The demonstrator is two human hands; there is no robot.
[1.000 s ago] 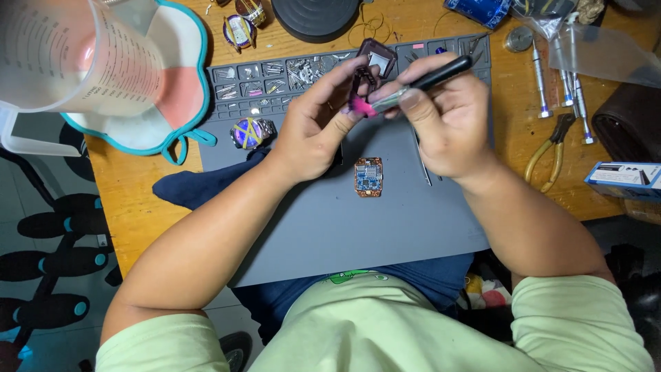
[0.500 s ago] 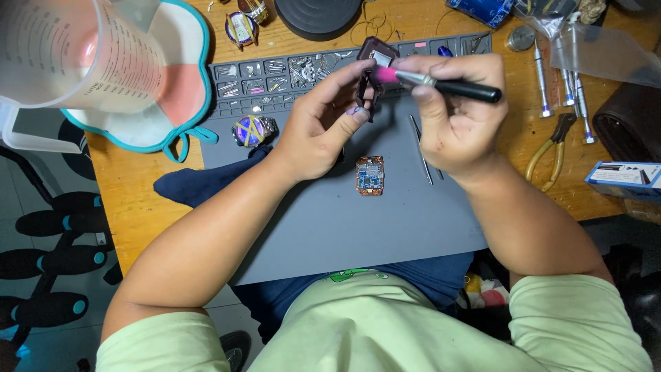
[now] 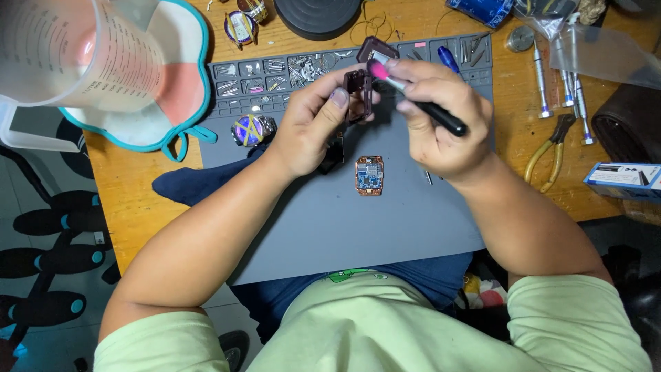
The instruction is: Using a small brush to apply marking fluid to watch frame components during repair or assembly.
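Over the grey work mat [image 3: 385,227], both hands are raised close together near its upper edge. Left hand [image 3: 313,124] pinches a small dark watch case [image 3: 359,93] between thumb and fingers, closed firmly on it, case held edge-up with its strap end pointing toward the tray section. Right hand [image 3: 437,117] is wrapped around a black-handled tool [image 3: 430,110] with a pink tip; the tip sits just at the top of the watch case, touching or nearly so, cannot tell which. Small blue-and-copper circuit board [image 3: 370,175] lies flat on the mat just below the hands, apart from both. Mat's built-in tray compartments [image 3: 275,72] along the top hold tiny screws and metal bits. Round colourful watch part [image 3: 252,129] rests at the mat's left edge, near the left wrist. Clear measuring jug [image 3: 62,48] stands upper left over a teal-rimmed pad [image 3: 180,89]. On the wooden table [image 3: 131,200] to the right: yellow-handled pliers [image 3: 551,155], several slim screwdrivers [image 3: 540,79], a blue-and-white box [image 3: 623,180]. Dark round disc [image 3: 317,14] sits at the top edge. Dark cloth [image 3: 189,189] hangs under the left forearm.
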